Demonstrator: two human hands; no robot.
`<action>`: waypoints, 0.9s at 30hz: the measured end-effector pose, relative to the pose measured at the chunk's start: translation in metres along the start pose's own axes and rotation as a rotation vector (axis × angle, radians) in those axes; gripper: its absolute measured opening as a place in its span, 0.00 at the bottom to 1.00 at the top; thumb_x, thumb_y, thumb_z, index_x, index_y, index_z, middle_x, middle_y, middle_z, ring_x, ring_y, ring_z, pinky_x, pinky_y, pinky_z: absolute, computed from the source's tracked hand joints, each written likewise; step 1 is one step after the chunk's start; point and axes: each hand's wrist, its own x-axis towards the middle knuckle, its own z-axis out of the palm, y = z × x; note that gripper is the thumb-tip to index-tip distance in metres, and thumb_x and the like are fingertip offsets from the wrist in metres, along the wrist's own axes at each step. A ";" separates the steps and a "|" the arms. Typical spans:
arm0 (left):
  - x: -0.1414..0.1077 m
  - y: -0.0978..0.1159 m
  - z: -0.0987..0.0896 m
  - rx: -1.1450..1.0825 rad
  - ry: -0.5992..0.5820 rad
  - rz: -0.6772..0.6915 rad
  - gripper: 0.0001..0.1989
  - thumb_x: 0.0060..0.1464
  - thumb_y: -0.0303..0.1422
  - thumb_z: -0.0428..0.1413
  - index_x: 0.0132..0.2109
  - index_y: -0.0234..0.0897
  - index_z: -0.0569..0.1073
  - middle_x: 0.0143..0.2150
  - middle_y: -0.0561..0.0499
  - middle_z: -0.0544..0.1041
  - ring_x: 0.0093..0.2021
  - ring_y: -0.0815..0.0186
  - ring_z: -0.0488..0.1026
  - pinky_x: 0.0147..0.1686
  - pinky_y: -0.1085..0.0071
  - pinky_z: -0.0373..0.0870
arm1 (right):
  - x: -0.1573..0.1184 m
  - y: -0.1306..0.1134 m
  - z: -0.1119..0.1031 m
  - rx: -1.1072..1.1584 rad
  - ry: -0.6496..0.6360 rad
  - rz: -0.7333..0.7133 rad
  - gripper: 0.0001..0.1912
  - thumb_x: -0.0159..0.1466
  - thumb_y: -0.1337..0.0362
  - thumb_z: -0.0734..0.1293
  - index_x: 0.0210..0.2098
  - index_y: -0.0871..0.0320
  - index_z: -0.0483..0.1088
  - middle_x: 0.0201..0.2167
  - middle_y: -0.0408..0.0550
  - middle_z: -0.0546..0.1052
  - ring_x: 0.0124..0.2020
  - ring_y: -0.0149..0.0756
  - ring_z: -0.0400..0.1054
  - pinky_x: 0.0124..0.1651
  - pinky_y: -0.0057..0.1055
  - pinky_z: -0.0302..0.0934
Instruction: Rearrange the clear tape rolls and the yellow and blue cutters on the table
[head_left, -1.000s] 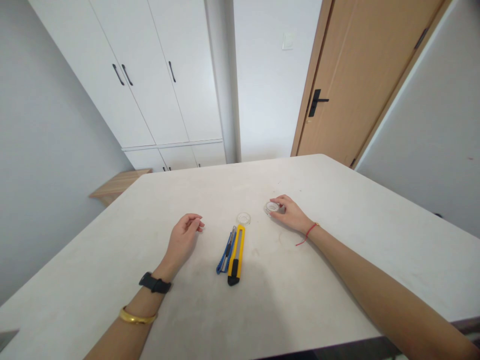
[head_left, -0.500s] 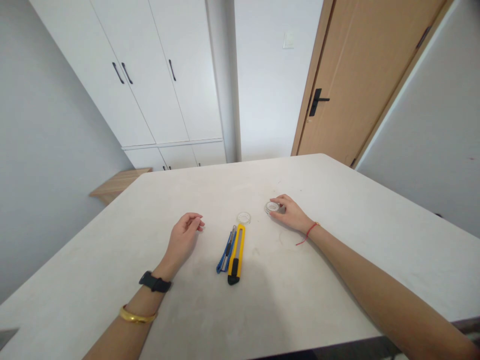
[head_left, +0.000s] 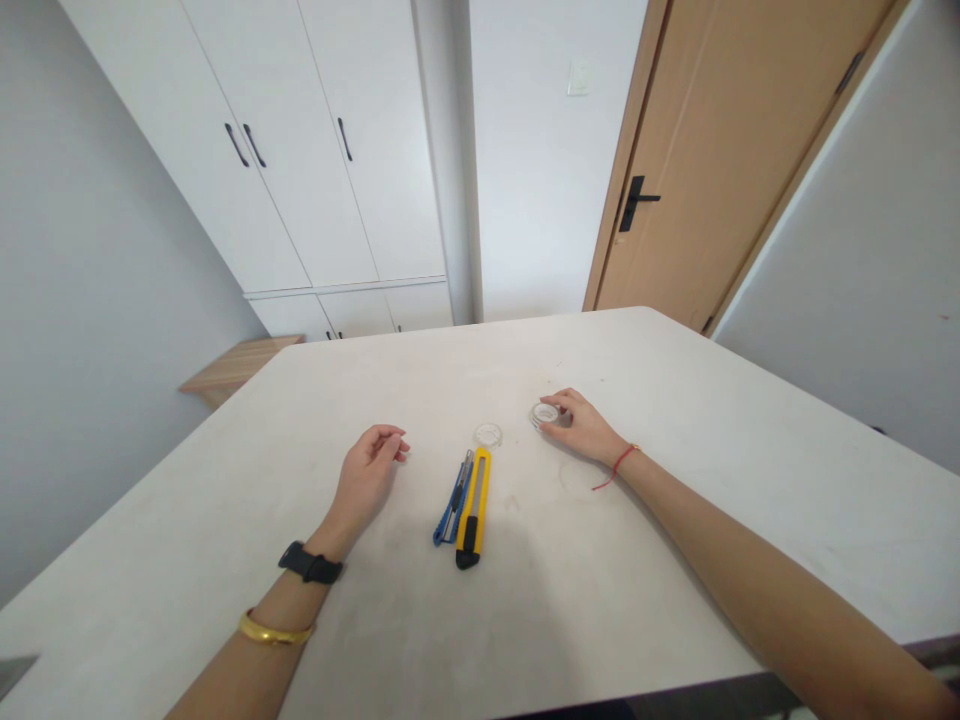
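My right hand (head_left: 581, 428) grips a small roll of clear tape (head_left: 544, 414) between thumb and fingers, at the table's middle right. A second roll of clear tape (head_left: 488, 435) lies flat on the table to its left. Below that roll, a yellow utility knife (head_left: 473, 510) with a black end lies beside a smaller blue utility knife (head_left: 453, 500), their handles toward me. My left hand (head_left: 371, 462) rests on the table left of the knives, its fingers loosely bent and a little apart, holding nothing.
The white table (head_left: 225, 520) spreads under both hands, its near edge at the bottom. Beyond it stand a white cabinet (head_left: 300, 200) and a wooden door (head_left: 720, 150). A wooden ledge (head_left: 238, 365) sits past the far left corner.
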 end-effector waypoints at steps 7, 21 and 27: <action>0.000 0.000 0.000 -0.002 -0.008 -0.004 0.15 0.53 0.44 0.55 0.39 0.36 0.71 0.29 0.51 0.76 0.30 0.65 0.73 0.35 0.67 0.69 | 0.000 -0.001 0.000 0.002 0.002 -0.007 0.20 0.55 0.62 0.68 0.47 0.61 0.72 0.40 0.52 0.70 0.37 0.37 0.67 0.43 0.37 0.65; 0.002 -0.002 -0.001 -0.017 0.000 -0.001 0.15 0.53 0.43 0.55 0.39 0.36 0.71 0.30 0.51 0.75 0.30 0.65 0.72 0.35 0.67 0.68 | 0.002 -0.024 -0.003 -0.052 0.170 -0.170 0.23 0.53 0.61 0.71 0.48 0.56 0.69 0.45 0.54 0.70 0.48 0.48 0.63 0.52 0.47 0.58; 0.001 0.001 0.001 -0.020 0.003 -0.002 0.14 0.53 0.43 0.55 0.39 0.36 0.71 0.30 0.51 0.75 0.30 0.65 0.72 0.34 0.67 0.68 | 0.003 -0.080 0.017 -0.174 -0.142 -0.349 0.21 0.59 0.61 0.67 0.52 0.57 0.69 0.50 0.54 0.74 0.50 0.47 0.61 0.53 0.44 0.52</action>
